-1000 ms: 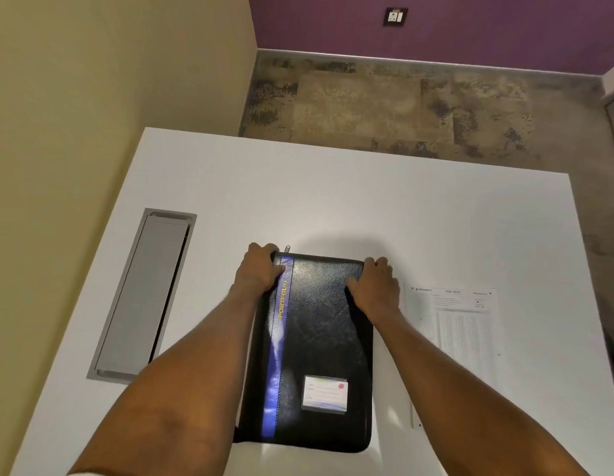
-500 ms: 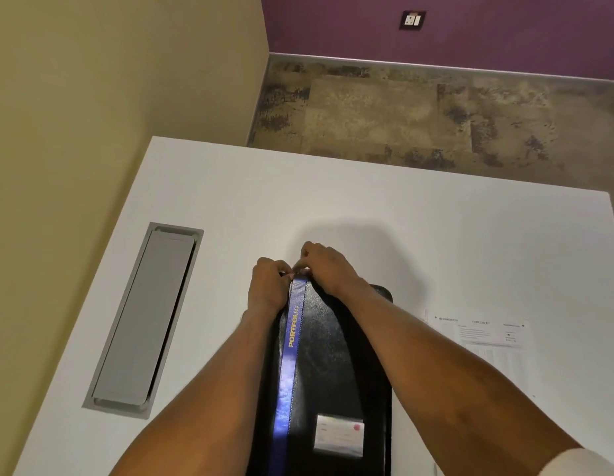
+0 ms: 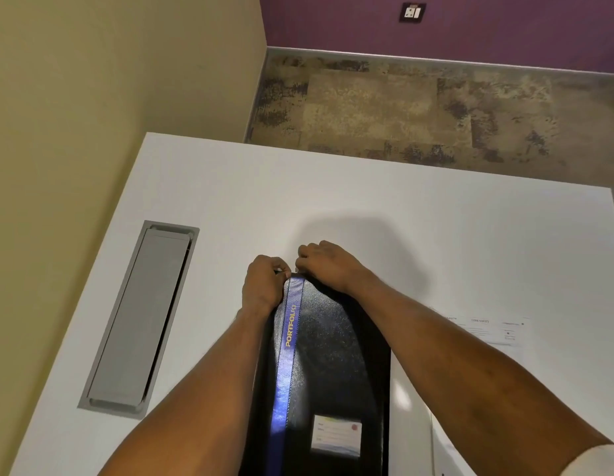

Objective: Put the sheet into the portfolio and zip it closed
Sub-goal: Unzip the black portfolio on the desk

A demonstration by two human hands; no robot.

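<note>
A black portfolio [image 3: 329,355] with a blue stripe and gold "PORTFOLIO" lettering lies closed on the white table, its long side running away from me. My left hand [image 3: 264,286] grips its far left corner. My right hand [image 3: 324,266] is pinched at the same far corner, right beside the left hand; the zip pull is hidden under the fingers. The printed sheet [image 3: 484,329] lies flat on the table to the right of the portfolio, partly hidden by my right forearm.
A grey metal cable hatch [image 3: 140,317] is set into the white table [image 3: 402,207] at the left. A beige wall runs along the left side, with carpeted floor beyond the table's far edge.
A second ago my hands rested apart on the portfolio's far edge. My right hand has moved left to meet the left hand at the far left corner, and my head has leaned closer.
</note>
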